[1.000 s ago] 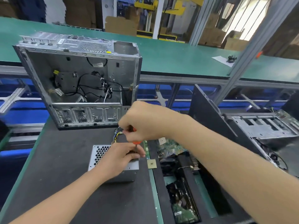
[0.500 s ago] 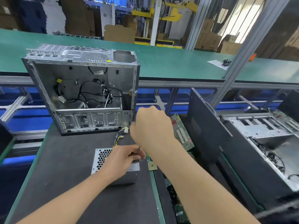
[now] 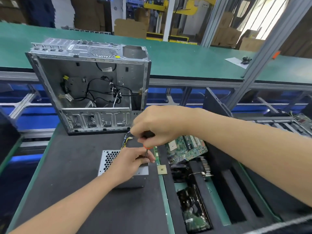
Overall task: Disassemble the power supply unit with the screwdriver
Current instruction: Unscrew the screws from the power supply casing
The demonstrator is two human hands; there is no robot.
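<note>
Grey steel, the power supply unit (image 3: 109,163) lies flat on the dark tabletop (image 3: 67,166) under your left hand (image 3: 132,163), whose fingers pinch the screwdriver (image 3: 146,153) shaft. Your right hand (image 3: 157,125) wraps the handle directly above, with the shaft upright and the tip down at the casing's right edge.

A long green counter (image 3: 185,65) runs across the back, grey metal posts (image 3: 211,22) rising from it. Behind stand cardboard boxes (image 3: 130,28) (some stacked) and a yellow frame (image 3: 157,7); bright light enters top right.
</note>
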